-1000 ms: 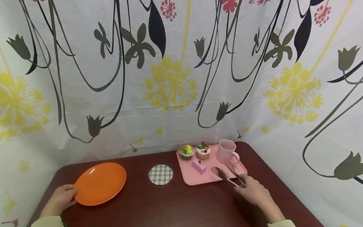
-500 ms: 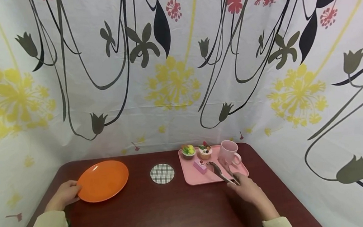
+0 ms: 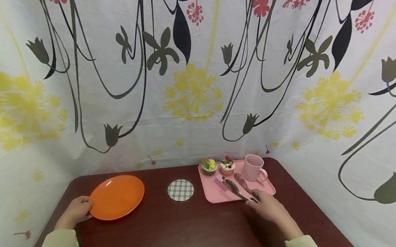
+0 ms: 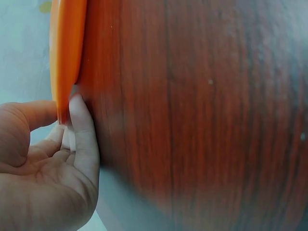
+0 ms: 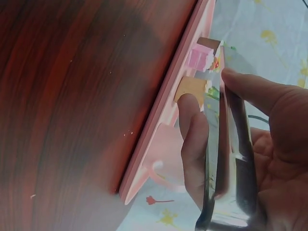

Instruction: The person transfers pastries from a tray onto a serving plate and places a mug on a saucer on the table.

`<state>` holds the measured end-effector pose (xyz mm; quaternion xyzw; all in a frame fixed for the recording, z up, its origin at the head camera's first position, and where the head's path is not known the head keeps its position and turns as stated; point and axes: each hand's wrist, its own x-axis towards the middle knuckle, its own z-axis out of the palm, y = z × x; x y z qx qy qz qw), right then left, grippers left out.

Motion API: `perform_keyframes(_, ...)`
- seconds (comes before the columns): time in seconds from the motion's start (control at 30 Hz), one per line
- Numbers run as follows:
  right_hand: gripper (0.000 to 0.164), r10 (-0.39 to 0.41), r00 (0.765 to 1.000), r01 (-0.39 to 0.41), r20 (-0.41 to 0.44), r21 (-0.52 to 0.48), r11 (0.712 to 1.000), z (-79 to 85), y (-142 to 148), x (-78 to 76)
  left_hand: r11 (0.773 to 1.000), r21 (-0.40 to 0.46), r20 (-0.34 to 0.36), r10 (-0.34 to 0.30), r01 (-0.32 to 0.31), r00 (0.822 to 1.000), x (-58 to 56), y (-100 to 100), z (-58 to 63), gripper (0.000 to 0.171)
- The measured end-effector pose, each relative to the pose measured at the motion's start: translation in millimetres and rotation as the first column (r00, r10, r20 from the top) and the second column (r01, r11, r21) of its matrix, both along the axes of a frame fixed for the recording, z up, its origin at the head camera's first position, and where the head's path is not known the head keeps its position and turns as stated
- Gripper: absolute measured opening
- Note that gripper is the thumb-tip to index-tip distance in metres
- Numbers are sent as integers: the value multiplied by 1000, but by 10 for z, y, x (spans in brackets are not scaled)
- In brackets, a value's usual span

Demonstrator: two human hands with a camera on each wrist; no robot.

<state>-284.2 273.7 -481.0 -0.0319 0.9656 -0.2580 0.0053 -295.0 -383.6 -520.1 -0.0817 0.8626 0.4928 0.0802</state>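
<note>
My left hand (image 3: pixel 75 211) pinches the near-left rim of an orange plate (image 3: pixel 117 197); in the left wrist view the thumb (image 4: pixel 41 113) is on one face, fingers behind. My right hand (image 3: pixel 269 207) grips metal serving tongs (image 3: pixel 238 192), one arm ending in a spoon shape, the other in a fork shape. The two tips stand apart above a pink tray (image 3: pixel 209 191). In the head view the spoon tip overlaps a small purple cake slice (image 3: pixel 220 183). In the right wrist view the thumb and fingers lie on opposite sides of the tongs (image 5: pixel 233 144).
On the tray also stand a fruit-topped cupcake (image 3: pixel 227 168), a small cup of green and yellow food (image 3: pixel 209 166) and a pink mug (image 3: pixel 252 168). A round checked coaster (image 3: pixel 180 190) lies between plate and tray. Floral cloth (image 3: pixel 170 130) hangs behind the dark wooden table (image 3: pixel 179 235).
The tongs have moved left across the tray, from near the mug to the cake slice. The left hand keeps its hold on the plate. The head view has shifted slightly left.
</note>
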Motion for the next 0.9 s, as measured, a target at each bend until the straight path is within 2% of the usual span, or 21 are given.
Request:
perform_keyframes(0.23,30,2,998,3,56,-90,996,-42,-33,-19,1000,1,17,5,-5,1000,4,15,16,52)
perform_keyframes(0.43,22,-5,998,10,61,-78,997,-56,-63,-67,1000,-7,21,4,-4,1000,25,-4,7,54)
perform_keyframes(0.67,15,47,996,-42,69,-75,996,-30,-55,-111,1000,-8,14,5,-5,1000,6,-2,15,53)
perform_keyframes(0.9,30,7,998,-1,70,-84,996,-13,-81,-150,1000,-11,10,1,-1,1000,23,17,46,53)
